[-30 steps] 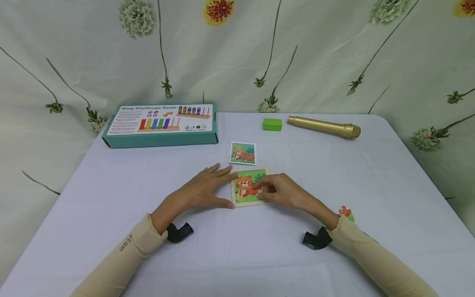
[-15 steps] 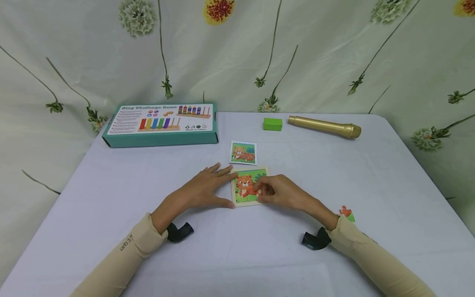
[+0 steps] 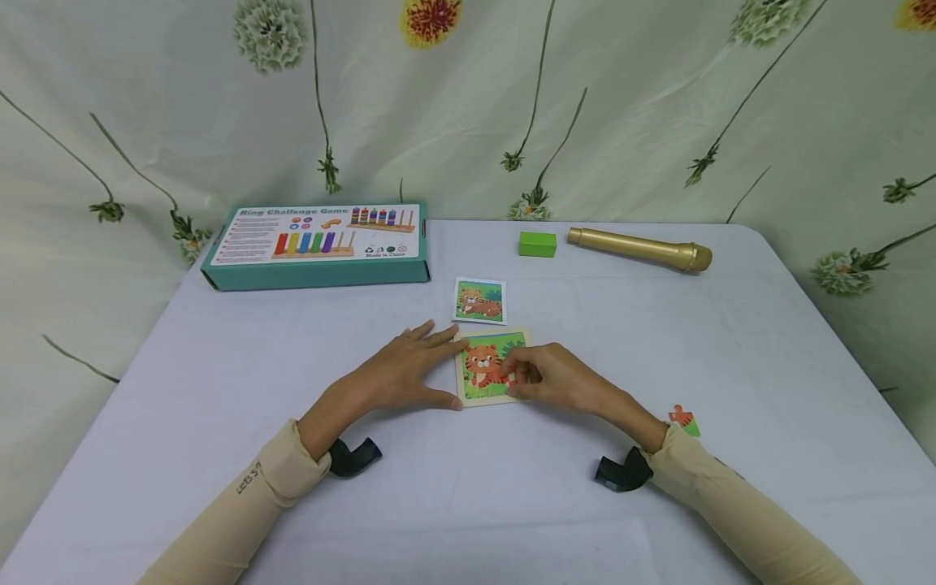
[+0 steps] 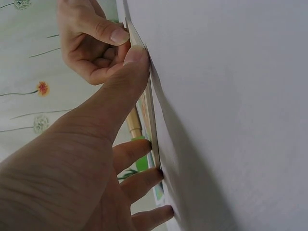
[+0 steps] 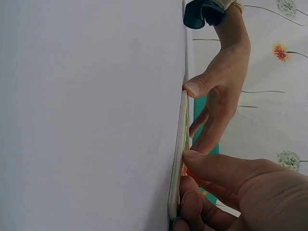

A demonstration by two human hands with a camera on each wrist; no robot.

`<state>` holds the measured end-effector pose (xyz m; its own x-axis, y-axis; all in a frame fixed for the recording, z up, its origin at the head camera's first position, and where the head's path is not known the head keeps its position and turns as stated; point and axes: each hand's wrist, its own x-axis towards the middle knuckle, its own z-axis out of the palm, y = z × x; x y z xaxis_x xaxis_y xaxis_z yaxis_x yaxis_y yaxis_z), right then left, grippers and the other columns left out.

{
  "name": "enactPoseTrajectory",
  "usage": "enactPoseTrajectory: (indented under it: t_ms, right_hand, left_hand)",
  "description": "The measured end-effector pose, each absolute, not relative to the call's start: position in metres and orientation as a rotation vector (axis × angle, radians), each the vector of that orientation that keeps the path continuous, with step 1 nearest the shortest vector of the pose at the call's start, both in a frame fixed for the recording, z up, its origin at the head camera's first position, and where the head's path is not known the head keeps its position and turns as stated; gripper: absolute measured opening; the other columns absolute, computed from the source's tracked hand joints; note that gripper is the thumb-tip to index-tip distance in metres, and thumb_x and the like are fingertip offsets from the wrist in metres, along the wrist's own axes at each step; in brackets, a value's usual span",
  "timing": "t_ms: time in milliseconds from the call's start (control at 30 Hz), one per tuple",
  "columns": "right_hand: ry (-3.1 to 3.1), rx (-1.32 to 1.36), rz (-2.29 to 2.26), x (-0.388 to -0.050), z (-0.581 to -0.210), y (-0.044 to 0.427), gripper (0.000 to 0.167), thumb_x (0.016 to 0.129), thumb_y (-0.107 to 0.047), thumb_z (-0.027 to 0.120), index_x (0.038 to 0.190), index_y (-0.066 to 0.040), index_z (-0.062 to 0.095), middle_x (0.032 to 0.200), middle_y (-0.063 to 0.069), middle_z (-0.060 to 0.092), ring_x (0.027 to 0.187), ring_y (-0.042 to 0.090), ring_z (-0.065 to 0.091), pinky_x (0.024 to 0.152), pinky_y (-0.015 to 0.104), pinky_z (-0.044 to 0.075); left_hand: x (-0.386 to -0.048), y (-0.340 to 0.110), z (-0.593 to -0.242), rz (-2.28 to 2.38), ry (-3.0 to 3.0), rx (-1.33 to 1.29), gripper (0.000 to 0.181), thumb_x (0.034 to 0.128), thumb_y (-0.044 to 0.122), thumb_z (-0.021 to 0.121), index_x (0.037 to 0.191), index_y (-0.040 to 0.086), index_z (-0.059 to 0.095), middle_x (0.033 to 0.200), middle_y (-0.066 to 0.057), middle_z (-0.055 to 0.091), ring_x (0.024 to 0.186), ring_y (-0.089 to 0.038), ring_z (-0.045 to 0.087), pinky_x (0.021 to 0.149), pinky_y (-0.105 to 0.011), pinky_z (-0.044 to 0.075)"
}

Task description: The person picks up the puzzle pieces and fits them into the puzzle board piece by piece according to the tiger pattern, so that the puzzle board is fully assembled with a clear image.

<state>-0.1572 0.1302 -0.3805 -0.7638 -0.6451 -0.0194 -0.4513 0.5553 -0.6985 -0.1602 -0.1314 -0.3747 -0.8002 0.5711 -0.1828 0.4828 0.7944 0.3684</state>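
A small wooden jigsaw puzzle board (image 3: 483, 401) with a tiger picture lies flat in the middle of the table. My left hand (image 3: 409, 370) has its fingers spread, with thumb and fingertips touching the board's left edge; the left wrist view shows them along its side. Over the right part of the board, my right hand (image 3: 559, 375) has thumb and fingers bent around a puzzle piece, mostly hidden by the fingers. Some orange shows by the right thumb (image 5: 202, 161) in the right wrist view. A loose puzzle piece (image 3: 683, 420) with orange and green lies beside the right cuff.
A tiger picture card (image 3: 479, 301) lies just behind the board. Farther back are a teal Ring Challenge Game box (image 3: 314, 279), a green block (image 3: 537, 244) and a golden microphone (image 3: 636, 249). A white cloth covers the table (image 3: 453, 512).
My right hand shifts very slightly over the right part of the board, its fingers still bent there. The left hand and the other objects stay where they were.
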Motion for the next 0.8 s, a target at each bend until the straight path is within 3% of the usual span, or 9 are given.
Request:
enactPoseTrajectory:
  t_ms: [333,800]
  right_hand:
    - [2.493,-0.881,-1.059,-0.157,-0.381,0.139,0.019,0.085,-0.013,0.072,0.104,-0.012,0.069,0.077,-0.005,0.059,0.068,0.01,0.052,0.061,0.021,0.046]
    - [2.586,-0.825,-1.076,-0.136,-0.368,0.191,0.021,0.086,-0.009,0.07,0.107,-0.013,0.068,0.09,-0.007,0.065,0.081,0.01,0.057,0.072,0.025,0.051]
  left_hand:
    - [-0.161,-0.132,-0.376,0.448,2.699,0.818,0.091,0.0755,0.06,0.071,0.15,0.024,0.034,0.158,-0.002,0.022,0.146,-0.037,0.01,0.117,-0.055,0.012]
    - [-0.16,-0.132,-0.376,0.465,2.695,0.816,0.091,0.0755,0.058,0.072,0.15,0.023,0.034,0.158,-0.003,0.022,0.146,-0.037,0.008,0.117,-0.055,0.011]
